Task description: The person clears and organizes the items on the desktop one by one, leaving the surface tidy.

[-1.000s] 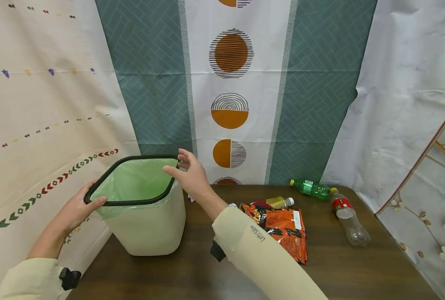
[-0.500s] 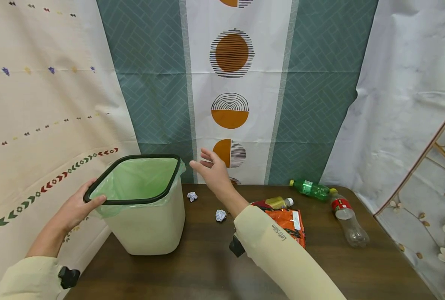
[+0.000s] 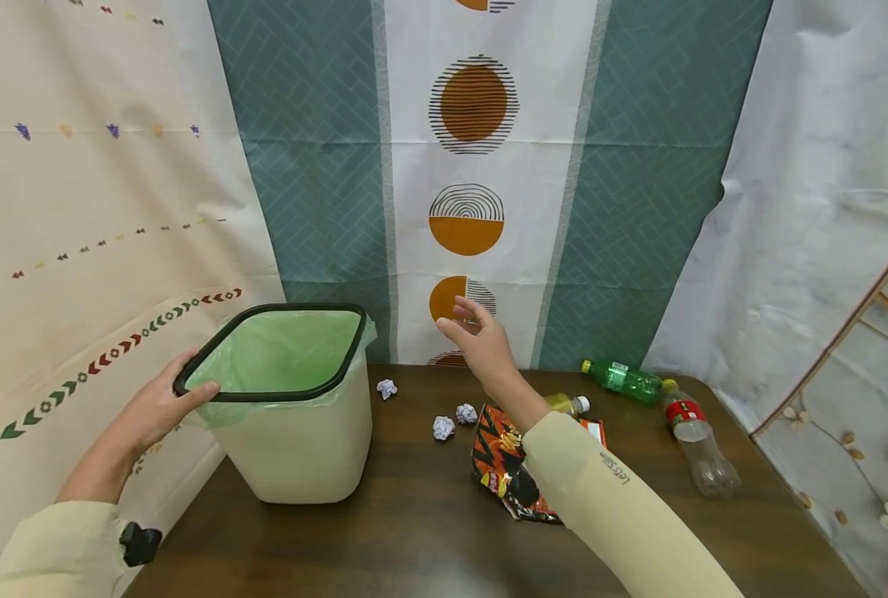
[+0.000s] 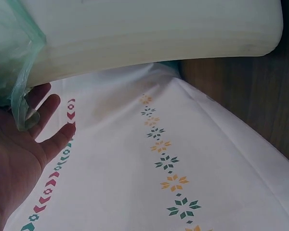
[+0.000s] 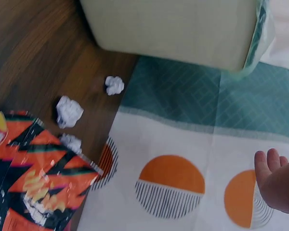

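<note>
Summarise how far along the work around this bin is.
Done: a pale green plastic bag lines the cream plastic bin, its edge hanging outside below the black rim.
In hand: the left hand touches that rim; the right hand hovers, holding nothing.
Probably left, if rubbish: three crumpled white paper balls, a glossy orange-and-black snack packet and three capped bottles, lying outside the bin.

It is a curtained-off corner: printed cloths (image 3: 414, 199) hang close behind and on both sides of a brown wooden table (image 3: 414, 523); whose building cannot be told.
</note>
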The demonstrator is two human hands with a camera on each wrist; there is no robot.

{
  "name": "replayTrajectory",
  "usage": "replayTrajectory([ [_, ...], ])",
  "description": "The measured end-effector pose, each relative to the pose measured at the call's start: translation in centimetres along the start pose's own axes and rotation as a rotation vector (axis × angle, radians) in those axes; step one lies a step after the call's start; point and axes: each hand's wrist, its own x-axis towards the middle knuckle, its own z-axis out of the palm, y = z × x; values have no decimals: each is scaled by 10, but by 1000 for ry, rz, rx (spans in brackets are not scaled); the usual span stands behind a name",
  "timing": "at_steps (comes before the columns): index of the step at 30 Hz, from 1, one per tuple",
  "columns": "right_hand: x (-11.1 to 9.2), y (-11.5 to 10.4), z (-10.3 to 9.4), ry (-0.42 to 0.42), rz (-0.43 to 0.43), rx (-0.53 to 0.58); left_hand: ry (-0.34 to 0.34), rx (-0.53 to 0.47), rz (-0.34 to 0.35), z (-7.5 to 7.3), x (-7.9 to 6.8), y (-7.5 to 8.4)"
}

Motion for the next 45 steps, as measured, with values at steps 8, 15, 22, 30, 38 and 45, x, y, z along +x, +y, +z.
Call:
replayTrajectory([
  [8,0,11,-48,60,40,-54,-3,3,-7,0,2,2],
  [15,1,21,-92,136,62,-113,-3,4,-11,-1,2,0],
  [22,-10,32,-138,179,89,-228,-2,1,-13,0,1,1],
  [30,-25,54,-191,224,144,-296,-5,-13,-22,-1,1,2],
  [38,-42,72,-245,263,231,-390,-3,-12,3,0,0,1],
  [45,-56,84,-290,259,270,-497,-4,-3,-2,-1,0,1],
])
